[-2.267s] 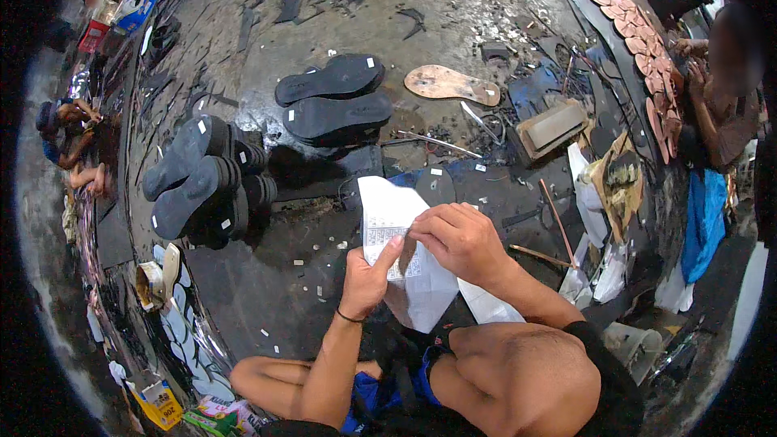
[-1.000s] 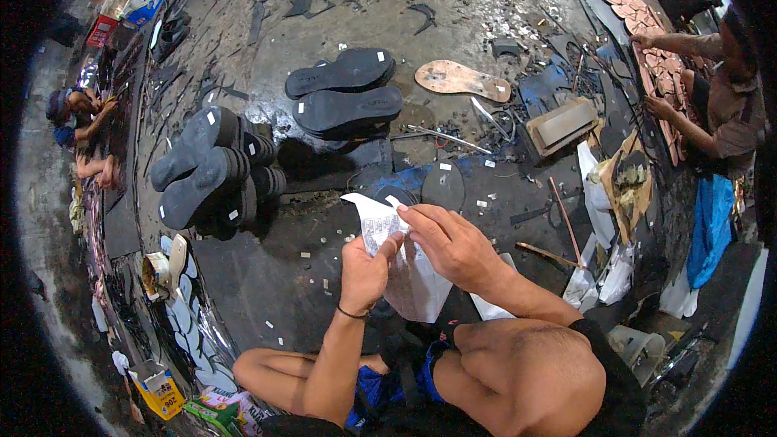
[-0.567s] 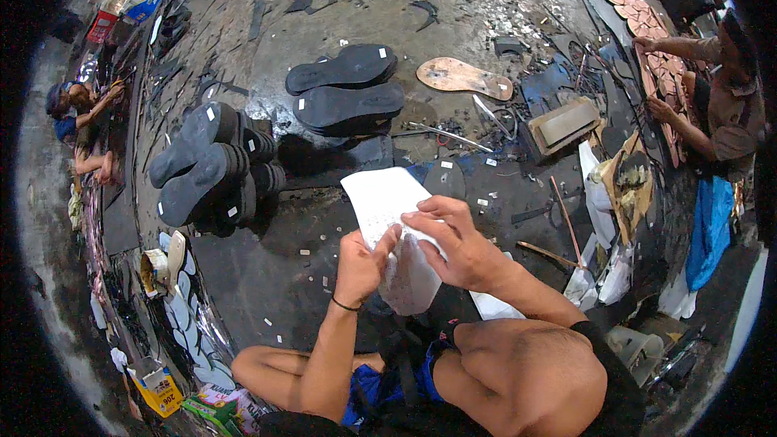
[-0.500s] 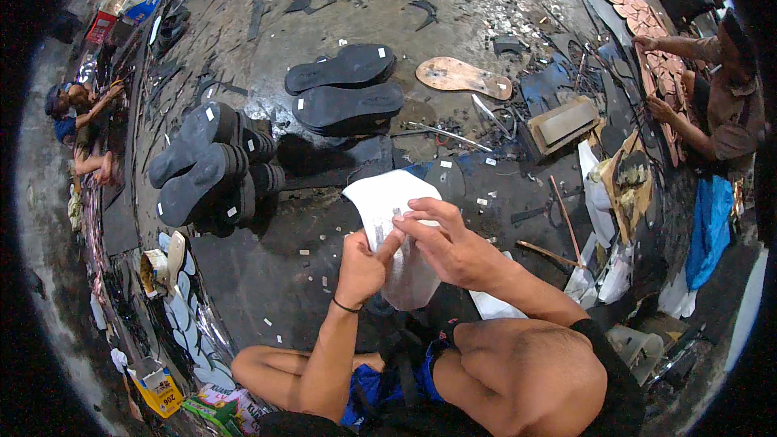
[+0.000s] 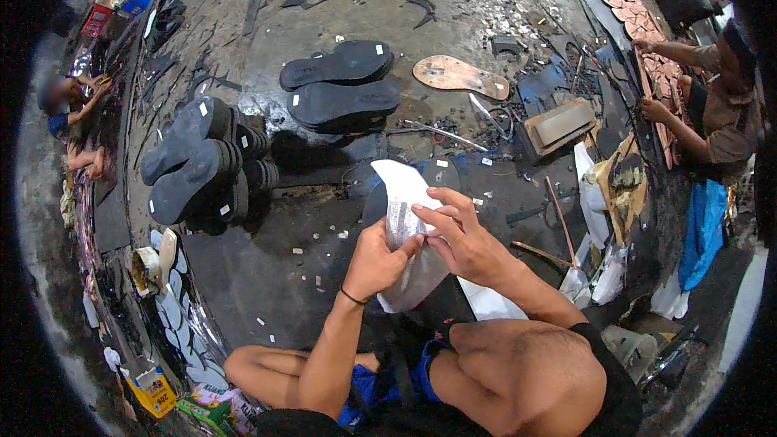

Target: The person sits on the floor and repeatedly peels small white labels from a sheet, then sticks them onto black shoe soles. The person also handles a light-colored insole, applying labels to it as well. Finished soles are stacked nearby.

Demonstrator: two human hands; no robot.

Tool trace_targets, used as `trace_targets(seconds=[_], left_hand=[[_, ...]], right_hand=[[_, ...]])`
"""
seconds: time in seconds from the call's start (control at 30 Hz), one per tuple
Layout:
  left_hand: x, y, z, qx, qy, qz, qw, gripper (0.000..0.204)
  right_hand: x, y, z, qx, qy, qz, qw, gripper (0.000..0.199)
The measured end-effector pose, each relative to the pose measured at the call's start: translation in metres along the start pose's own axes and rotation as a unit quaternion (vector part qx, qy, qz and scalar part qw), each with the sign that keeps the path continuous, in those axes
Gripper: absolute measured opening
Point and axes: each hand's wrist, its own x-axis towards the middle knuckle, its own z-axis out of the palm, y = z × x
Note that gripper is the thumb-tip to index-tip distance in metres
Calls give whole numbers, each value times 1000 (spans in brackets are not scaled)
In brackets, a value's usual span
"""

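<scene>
Over my lap, my left hand (image 5: 374, 260) grips a curled white sheet of small printed labels (image 5: 398, 182), its thumb lying across the lower part of the printed strip. My right hand (image 5: 468, 244) is closed at the sheet's right edge, with thumb and fingertips bent against the strip; whether a loose label is between them is too small to tell. Beyond the sheet lie stacked black shoe soles (image 5: 344, 105), with another pile of black soles (image 5: 190, 182) to the left. Small white labels sit on several of these soles.
A tan insole (image 5: 461, 77), scissors (image 5: 491, 117) and a grey-topped block (image 5: 560, 128) lie ahead to the right. Thin sticks (image 5: 562, 218) and scraps litter the floor. One person (image 5: 720, 105) works at far right beside pink sole pieces (image 5: 627, 4); another person (image 5: 69, 117) sits at far left.
The white sheet has turned and its top leans further left-to-right, showing more of the printed strip. My right hand has shifted slightly right and down along its edge; my left hand moved slightly right.
</scene>
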Motion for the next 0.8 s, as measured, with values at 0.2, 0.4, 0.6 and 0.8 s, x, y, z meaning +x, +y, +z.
trace_targets(seconds=[0.2,0.4,0.6,0.8], left_hand=[[27,-50,24,16,52,12,998,31],[-14,-38,41,178,-108,42,977,49],[11,-73,-5,329,202,174,906,102],[22,-86,11,387,184,141,893,101]], right_hand=[[-5,7,-11,-9,122,96,988,69],[20,43,35,450,278,363,767,62],[57,61,92,275,248,325,870,55],[68,55,94,71,223,213,949,51]])
